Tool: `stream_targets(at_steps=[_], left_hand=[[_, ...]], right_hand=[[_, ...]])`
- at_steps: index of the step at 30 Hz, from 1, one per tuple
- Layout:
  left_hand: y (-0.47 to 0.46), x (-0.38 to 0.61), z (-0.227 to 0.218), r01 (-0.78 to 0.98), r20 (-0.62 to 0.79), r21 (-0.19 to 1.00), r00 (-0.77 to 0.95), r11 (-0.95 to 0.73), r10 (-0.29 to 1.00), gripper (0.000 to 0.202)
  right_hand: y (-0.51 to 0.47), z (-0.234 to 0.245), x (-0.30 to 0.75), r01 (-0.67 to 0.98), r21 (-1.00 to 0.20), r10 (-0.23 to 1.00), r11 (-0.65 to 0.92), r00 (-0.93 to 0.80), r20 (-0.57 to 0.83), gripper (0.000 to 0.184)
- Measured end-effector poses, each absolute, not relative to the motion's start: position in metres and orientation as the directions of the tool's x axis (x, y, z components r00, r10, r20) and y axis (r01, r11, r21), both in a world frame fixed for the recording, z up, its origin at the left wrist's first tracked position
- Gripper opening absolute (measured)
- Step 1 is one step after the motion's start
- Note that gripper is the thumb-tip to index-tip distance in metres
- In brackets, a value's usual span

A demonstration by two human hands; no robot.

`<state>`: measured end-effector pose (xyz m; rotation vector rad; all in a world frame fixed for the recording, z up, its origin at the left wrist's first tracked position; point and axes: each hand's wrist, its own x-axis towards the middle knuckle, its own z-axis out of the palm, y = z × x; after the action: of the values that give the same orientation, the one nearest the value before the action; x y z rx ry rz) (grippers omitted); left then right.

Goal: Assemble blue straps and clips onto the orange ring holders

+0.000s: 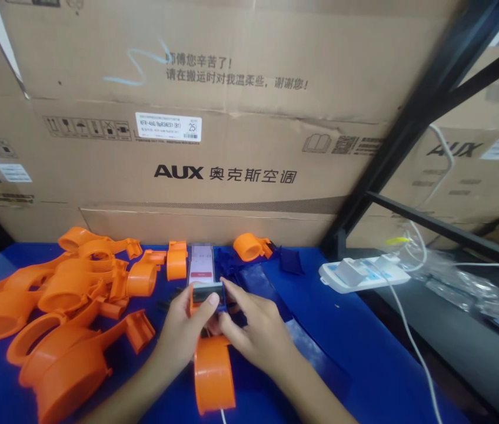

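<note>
Both hands are closed around the head of an orange tape dispenser [214, 377] at the middle of the table. My left hand [183, 324] grips its left side, the thumb pressed on the dark top plate. From the right, my right hand [260, 330] pinches the blue edge with thumb and fingers. A toothed strip shows along the far edge of the head, and the round tape ring hangs toward me. Just beyond my fingers lies a phone [202, 265] with its screen lit. The underside of the head is hidden by my hands.
A pile of orange tape dispensers [68, 371] covers the left of the blue table [364, 353]. One orange dispenser [249, 246] lies at the back beside dark blue pieces [291, 260]. A white power strip [359, 274] sits at right. Large cardboard box [232, 135] stands behind.
</note>
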<state>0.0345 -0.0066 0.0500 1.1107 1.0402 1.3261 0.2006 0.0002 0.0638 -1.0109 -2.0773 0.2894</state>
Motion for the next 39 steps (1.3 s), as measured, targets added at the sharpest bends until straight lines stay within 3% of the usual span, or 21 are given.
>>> stream_targets(at_steps=[11, 15, 18, 23, 31, 34, 39], left_hand=[[-0.009, 0.030, 0.056, -0.139, 0.026, 0.990, 0.100, -0.012, 0.995, 0.036], [-0.008, 0.030, 0.053, -0.164, 0.027, 0.986, 0.100, -0.011, 0.995, 0.035], [-0.006, 0.031, 0.052, -0.239, -0.008, 0.971, 0.090, 0.029, 0.996, 0.035], [-0.002, 0.030, 0.057, -0.477, -0.184, 0.854, 0.098, 0.208, 0.978, 0.040], [0.011, 0.024, 0.054, -0.635, -0.387, 0.647, 0.203, 0.422, 0.899, 0.040], [0.010, 0.026, 0.055, -0.635, -0.386, 0.665, 0.158, 0.393, 0.909, 0.040], [-0.002, 0.032, 0.065, -0.582, -0.264, 0.767, 0.094, 0.268, 0.960, 0.035]], right_hand=[[0.000, 0.058, 0.201, 0.599, -0.280, 0.592, 0.750, -0.420, 0.688, 0.046], [0.001, 0.057, 0.201, 0.581, -0.293, 0.583, 0.759, -0.406, 0.704, 0.044], [0.004, 0.060, 0.201, 0.552, -0.373, 0.620, 0.746, -0.371, 0.691, 0.043], [0.008, 0.065, 0.204, 0.512, -0.451, 0.674, 0.731, -0.439, 0.594, 0.051], [0.008, 0.061, 0.202, 0.574, -0.311, 0.600, 0.758, -0.427, 0.676, 0.041], [0.008, 0.060, 0.202, 0.575, -0.277, 0.574, 0.770, -0.433, 0.695, 0.040], [0.008, 0.059, 0.201, 0.596, -0.233, 0.553, 0.768, -0.435, 0.710, 0.041]])
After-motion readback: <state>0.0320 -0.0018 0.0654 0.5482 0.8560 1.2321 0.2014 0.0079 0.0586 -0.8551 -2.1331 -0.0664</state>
